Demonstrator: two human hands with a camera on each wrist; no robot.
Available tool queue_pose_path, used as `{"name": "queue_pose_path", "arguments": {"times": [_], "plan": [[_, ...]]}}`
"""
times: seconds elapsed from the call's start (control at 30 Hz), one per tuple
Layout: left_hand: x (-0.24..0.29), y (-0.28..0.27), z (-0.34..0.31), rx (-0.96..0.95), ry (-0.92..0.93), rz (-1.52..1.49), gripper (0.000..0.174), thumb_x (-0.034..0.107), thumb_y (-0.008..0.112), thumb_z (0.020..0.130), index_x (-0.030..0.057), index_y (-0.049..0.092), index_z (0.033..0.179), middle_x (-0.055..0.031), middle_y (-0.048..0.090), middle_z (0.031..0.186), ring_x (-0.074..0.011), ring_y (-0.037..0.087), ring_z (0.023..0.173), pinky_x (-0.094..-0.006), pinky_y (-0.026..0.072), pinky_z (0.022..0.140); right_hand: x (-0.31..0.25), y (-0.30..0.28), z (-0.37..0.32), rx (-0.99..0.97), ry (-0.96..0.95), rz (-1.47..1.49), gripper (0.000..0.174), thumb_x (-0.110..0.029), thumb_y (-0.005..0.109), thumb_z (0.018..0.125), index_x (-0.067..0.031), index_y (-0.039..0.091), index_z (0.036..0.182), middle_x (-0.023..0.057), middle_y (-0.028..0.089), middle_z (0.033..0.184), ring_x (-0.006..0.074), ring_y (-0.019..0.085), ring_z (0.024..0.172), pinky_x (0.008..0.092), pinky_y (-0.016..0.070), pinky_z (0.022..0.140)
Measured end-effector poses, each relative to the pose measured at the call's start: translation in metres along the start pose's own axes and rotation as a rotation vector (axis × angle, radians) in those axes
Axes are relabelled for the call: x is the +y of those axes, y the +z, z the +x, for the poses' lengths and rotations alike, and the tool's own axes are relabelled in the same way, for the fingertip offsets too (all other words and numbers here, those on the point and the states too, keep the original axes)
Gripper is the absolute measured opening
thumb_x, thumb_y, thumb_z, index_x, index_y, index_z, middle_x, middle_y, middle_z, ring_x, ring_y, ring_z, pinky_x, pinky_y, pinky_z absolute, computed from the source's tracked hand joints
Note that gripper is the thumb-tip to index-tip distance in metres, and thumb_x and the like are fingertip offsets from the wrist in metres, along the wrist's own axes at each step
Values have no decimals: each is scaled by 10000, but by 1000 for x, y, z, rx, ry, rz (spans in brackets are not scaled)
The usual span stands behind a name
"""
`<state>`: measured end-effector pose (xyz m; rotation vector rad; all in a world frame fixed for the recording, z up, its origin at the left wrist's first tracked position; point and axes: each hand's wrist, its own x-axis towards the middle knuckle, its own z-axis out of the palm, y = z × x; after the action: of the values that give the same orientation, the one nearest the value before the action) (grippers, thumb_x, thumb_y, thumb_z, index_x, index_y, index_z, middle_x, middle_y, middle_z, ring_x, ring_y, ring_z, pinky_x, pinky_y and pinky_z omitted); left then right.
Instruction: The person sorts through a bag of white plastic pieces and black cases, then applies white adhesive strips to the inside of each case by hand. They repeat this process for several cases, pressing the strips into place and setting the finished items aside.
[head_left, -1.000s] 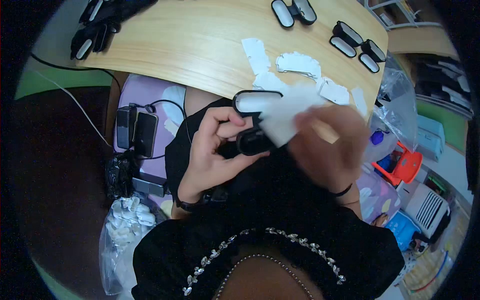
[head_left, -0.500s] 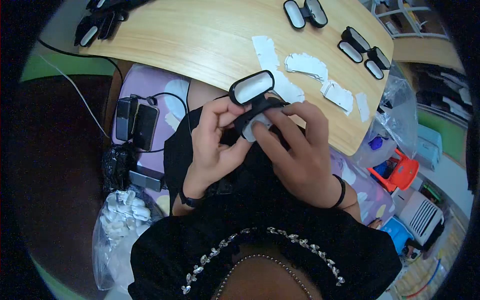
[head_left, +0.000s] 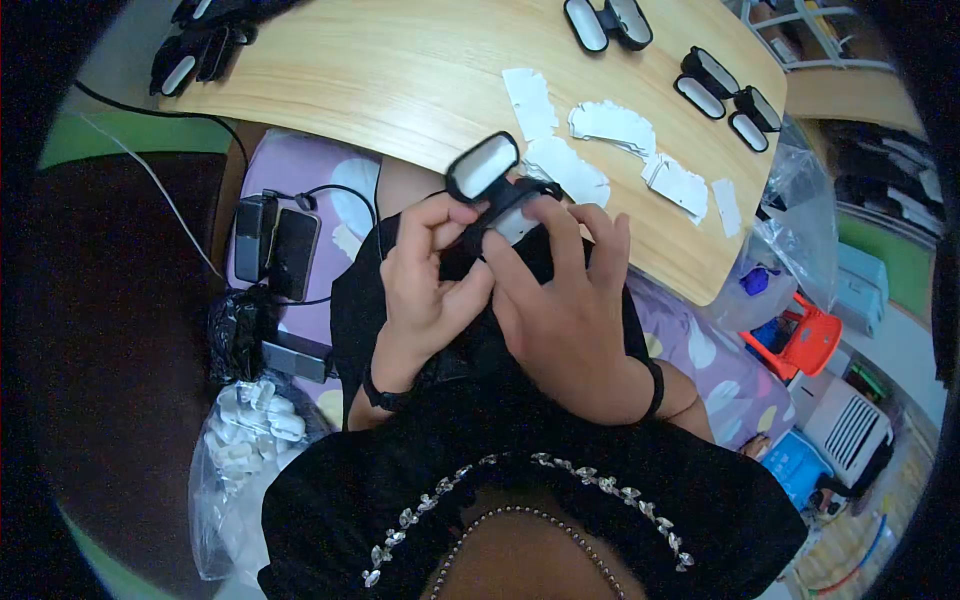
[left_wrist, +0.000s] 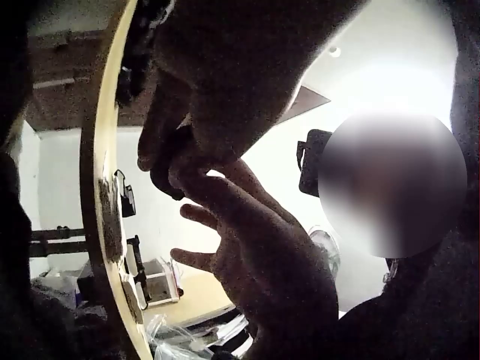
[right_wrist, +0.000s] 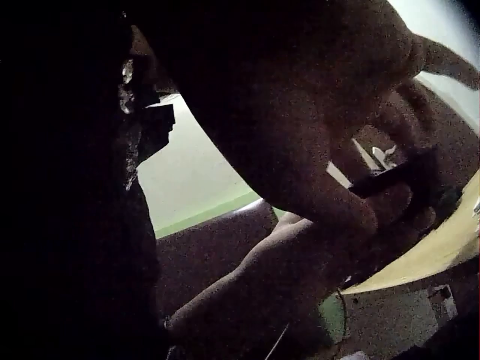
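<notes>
In the head view, my left hand [head_left: 420, 295] grips a small black hinged case [head_left: 500, 200] that stands spread open above my lap. One half of the case, tilted up toward the table, shows a smooth white lining [head_left: 484, 168]. In the other half sits a white liner piece [head_left: 515, 225]. My right hand [head_left: 570, 320] has its thumb and forefinger at the edges of this piece, pinching it against the case, with the other fingers spread. Both wrist views are dark; the left wrist view shows the right hand [left_wrist: 262, 240] meeting the left at the case.
On the wooden table [head_left: 380, 80] lie stacks of white cut pieces [head_left: 612, 128], a pair of lined cases [head_left: 710, 80] and another open case [head_left: 608, 25]. Black cases are piled at the far left [head_left: 190, 60]. A plastic bag [head_left: 245, 440] of white pieces and a phone [head_left: 295, 255] are at left.
My right hand, blurred with a white piece a second ago, has brought it into the lower half of the case. Since then the case has shifted slightly left and the right fingers have moved along the piece.
</notes>
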<state>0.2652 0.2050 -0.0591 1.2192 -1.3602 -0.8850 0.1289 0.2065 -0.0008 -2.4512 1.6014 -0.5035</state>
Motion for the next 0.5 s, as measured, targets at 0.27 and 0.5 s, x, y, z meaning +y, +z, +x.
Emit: {"name": "queue_pose_path", "arguments": {"times": [0.27,0.5], "plan": [[-1,2,-1,49,3,102,338,-18,700,715,-34,550,1017,-120,661,945,-134,666,852,-243,514,744,17,-6,6,-97,-97,155,373,-182,649,708,-174,579,1074,156,450,1173,370,383,1187,668,253,992],[-7,15,-3,84,28,72,355,-15,720,715,-21,564,1034,-110,663,957,-131,661,839,-242,517,738,21,7,-1,-26,-83,0,403,-77,666,692,-136,577,1080,144,456,1173,361,405,1166,623,271,1007]]}}
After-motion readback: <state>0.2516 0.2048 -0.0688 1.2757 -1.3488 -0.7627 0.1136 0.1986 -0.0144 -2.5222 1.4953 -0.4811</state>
